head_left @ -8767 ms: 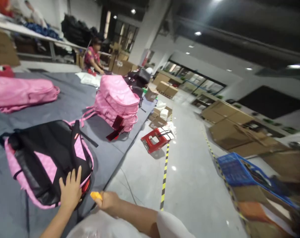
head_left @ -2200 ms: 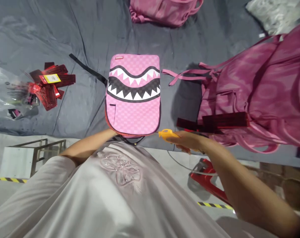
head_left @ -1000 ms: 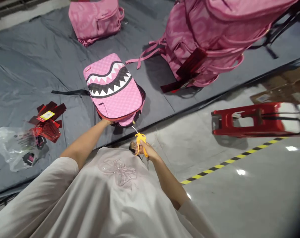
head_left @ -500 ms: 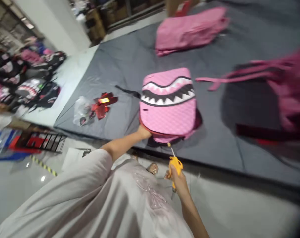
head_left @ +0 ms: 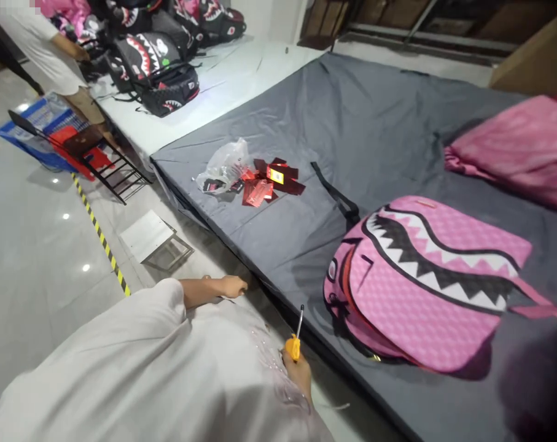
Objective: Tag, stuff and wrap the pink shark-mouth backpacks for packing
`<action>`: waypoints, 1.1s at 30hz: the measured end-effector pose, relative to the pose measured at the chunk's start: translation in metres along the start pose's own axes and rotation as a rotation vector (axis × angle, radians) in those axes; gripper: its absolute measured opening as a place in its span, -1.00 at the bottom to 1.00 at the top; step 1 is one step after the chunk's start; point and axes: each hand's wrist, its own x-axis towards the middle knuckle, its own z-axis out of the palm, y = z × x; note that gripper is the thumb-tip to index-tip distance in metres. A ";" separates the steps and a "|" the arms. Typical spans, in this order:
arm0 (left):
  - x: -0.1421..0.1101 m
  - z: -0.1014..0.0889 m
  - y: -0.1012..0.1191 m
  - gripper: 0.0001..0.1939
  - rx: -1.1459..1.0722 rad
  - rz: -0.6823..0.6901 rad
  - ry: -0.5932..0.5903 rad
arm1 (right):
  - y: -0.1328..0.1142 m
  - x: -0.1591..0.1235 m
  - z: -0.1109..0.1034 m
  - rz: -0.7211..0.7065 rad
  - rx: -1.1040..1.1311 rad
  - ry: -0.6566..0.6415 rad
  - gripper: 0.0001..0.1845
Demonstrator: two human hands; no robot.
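My right hand (head_left: 299, 371) is wrapped round the handle of a yellow air blow gun (head_left: 293, 347), whose thin metal nozzle points up beside the table edge. Just off that edge, my left hand (head_left: 234, 286) hangs with its fingers curled in, and nothing shows in it. A pink backpack (head_left: 437, 291) with a black-and-white shark-mouth print lies on the grey-covered table (head_left: 269, 239), apart from both hands. One black strap (head_left: 336, 195) stretches out from its far left side.
Red tags (head_left: 260, 191) and a clear plastic bag (head_left: 229, 164) lie left of the backpack. A pink cloth bundle (head_left: 513, 153) is at the right. Beyond stands a white table (head_left: 181, 116) with several backpacks, and a person (head_left: 48, 52) beside it. A stool (head_left: 151, 236) stands below.
My left hand has let go of the backpack and drawn back off the table. The blow gun has moved away from the backpack. My view has swung left.
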 end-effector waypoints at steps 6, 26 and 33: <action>-0.031 -0.016 -0.140 -0.65 -0.242 -0.206 0.066 | -0.120 0.038 0.111 -0.116 0.121 -0.080 -0.53; -0.128 0.007 -0.322 -0.64 -0.547 -0.643 0.009 | -0.283 0.157 0.350 0.422 0.869 -0.379 -0.78; -0.118 -0.027 -0.340 -0.60 -0.527 -0.657 0.100 | -0.291 0.113 0.349 0.328 0.654 -0.566 -0.71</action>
